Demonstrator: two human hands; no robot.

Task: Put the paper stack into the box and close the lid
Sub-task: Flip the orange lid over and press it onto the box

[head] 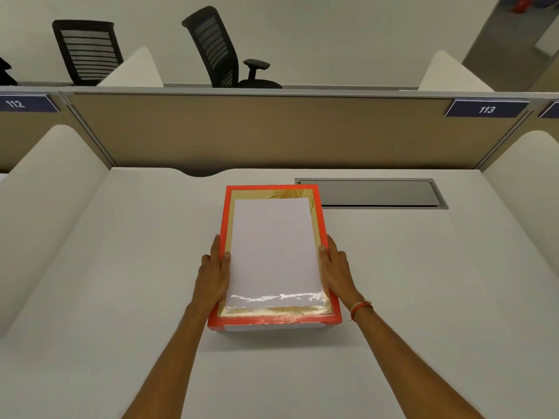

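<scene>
At the left of the frame a white curved divider panel borders the pale grey tabletop. Just left of centre, the left hand lies flat against the left wall of the shallow red rectangular box, fingers straight and pointing away from the person, thumb on the rim. The box sits mid-frame on the tabletop, its inside lined with glossy gold leaf-patterned foil. Inside it lies the white paper stack, flat, nearly filling the interior, with a strip of gold lining showing around it, widest along the near edge. A white layer shows beneath the box's near red edge; I cannot tell whether it is a lid or base. The right hand presses flat against the box's right wall in the same way, a thin orange thread bracelet on its wrist. Right of the box's far end, a grey metal cable hatch is set into the tabletop.
</scene>
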